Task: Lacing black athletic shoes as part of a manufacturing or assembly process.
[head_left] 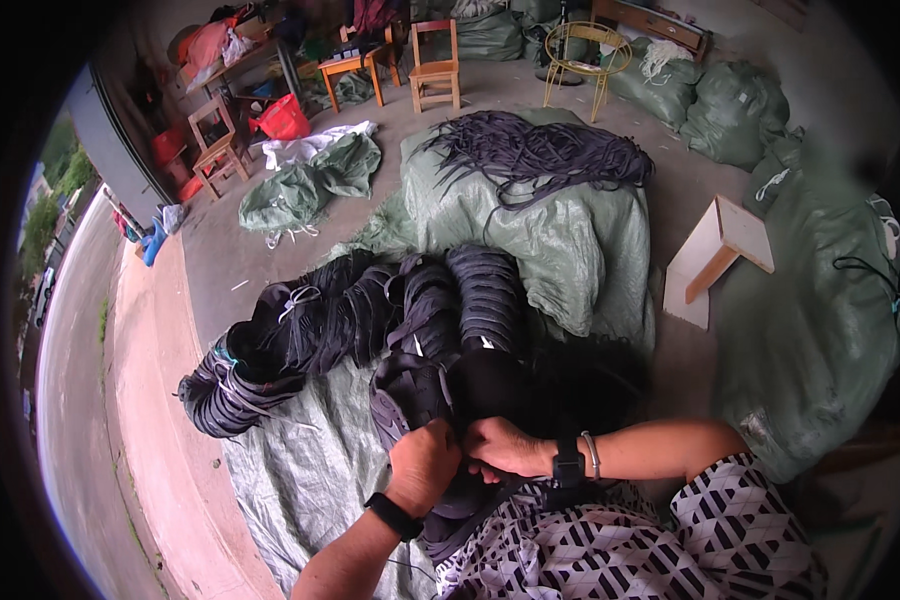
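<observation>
A dark grey shoe upper [395, 400] lies in front of me, close against my body. My left hand [425, 465] is closed at its near end, with the fingertips turned away from view. Right beside it, my right hand [505, 447] is also closed, its fingers curled in toward the left one. Whatever the right fingers pinch is hidden between the two hands. Beyond them run rows of nested dark shoe uppers [485, 295], some bundled with pale ties. Another tied bundle of uppers [240, 390] rests at the left.
A heap of dark laces [540, 155] tops a large green woven sack [570, 260] ahead. Woven sheeting [300, 480] lies under the uppers. A wooden stool [715, 260] tilts at the right, near full green sacks [820, 330]. Chairs [435, 70] stand at the back.
</observation>
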The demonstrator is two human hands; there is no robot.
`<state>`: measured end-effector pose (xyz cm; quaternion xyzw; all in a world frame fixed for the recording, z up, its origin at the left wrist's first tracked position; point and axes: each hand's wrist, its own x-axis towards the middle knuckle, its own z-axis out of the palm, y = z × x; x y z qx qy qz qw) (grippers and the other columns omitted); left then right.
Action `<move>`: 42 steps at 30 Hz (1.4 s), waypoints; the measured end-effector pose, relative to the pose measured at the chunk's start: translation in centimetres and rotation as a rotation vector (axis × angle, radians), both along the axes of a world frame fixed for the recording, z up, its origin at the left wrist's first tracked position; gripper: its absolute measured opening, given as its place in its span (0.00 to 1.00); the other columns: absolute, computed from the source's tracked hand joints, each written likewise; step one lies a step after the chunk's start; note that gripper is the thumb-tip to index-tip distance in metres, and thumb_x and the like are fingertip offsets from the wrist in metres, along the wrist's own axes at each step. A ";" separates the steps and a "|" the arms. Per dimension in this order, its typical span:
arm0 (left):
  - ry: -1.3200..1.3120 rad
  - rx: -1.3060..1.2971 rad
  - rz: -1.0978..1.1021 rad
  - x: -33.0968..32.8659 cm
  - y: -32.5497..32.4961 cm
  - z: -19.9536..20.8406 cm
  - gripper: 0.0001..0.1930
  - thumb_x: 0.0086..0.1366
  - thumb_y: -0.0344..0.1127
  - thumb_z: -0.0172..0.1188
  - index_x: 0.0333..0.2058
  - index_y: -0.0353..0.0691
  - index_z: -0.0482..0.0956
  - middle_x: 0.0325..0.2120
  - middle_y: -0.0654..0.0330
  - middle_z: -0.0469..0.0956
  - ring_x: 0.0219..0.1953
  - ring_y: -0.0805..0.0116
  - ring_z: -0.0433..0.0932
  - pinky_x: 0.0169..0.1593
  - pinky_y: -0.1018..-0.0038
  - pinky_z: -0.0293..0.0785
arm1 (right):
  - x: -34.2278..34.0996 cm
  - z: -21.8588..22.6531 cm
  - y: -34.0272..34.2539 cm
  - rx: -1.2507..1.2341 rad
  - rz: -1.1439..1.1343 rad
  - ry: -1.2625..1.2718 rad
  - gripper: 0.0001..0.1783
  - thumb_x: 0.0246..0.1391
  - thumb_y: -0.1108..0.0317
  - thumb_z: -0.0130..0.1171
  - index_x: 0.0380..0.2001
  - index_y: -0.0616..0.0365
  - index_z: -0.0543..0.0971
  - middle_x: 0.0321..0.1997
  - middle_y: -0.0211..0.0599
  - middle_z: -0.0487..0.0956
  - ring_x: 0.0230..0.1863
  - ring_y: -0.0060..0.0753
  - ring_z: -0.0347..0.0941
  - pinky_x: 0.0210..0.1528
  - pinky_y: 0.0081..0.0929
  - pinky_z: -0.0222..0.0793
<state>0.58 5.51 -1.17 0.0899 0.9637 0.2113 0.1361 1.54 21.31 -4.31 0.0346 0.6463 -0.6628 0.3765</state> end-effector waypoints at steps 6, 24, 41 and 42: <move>0.113 0.067 0.026 1.4 0.1 -0.1 0.10 0.54 0.38 0.57 0.34 0.45 0.80 0.26 0.53 0.80 0.31 0.52 0.80 0.35 0.62 0.75 | -0.4 -0.9 0.5 -0.135 -0.105 -0.127 0.04 0.51 0.74 0.52 0.29 0.64 0.74 0.22 0.39 0.75 0.18 0.29 0.72 0.17 0.24 0.66; 0.133 0.454 0.068 -0.3 -2.0 -2.1 0.10 0.61 0.34 0.54 0.35 0.35 0.79 0.21 0.51 0.79 0.21 0.59 0.78 0.26 0.66 0.72 | -5.3 2.2 1.6 0.480 0.787 1.297 0.12 0.42 0.61 0.61 0.28 0.58 0.75 0.25 0.38 0.78 0.35 0.42 0.77 0.37 0.44 0.68; -0.490 -0.456 -0.606 -6.8 2.2 2.6 0.15 0.59 0.48 0.53 0.26 0.43 0.80 0.16 0.66 0.79 0.28 0.65 0.81 0.33 0.70 0.75 | -5.7 -5.0 1.1 0.446 0.494 1.735 0.11 0.42 0.62 0.61 0.27 0.47 0.70 0.13 0.32 0.70 0.18 0.39 0.68 0.33 0.32 0.51; -0.494 -0.458 -0.614 -6.9 2.3 2.3 0.15 0.59 0.48 0.53 0.26 0.43 0.80 0.16 0.66 0.79 0.28 0.65 0.81 0.33 0.70 0.75 | -5.8 -5.2 1.3 0.367 0.420 1.780 0.10 0.43 0.62 0.61 0.27 0.47 0.70 0.13 0.32 0.69 0.18 0.39 0.67 0.33 0.32 0.51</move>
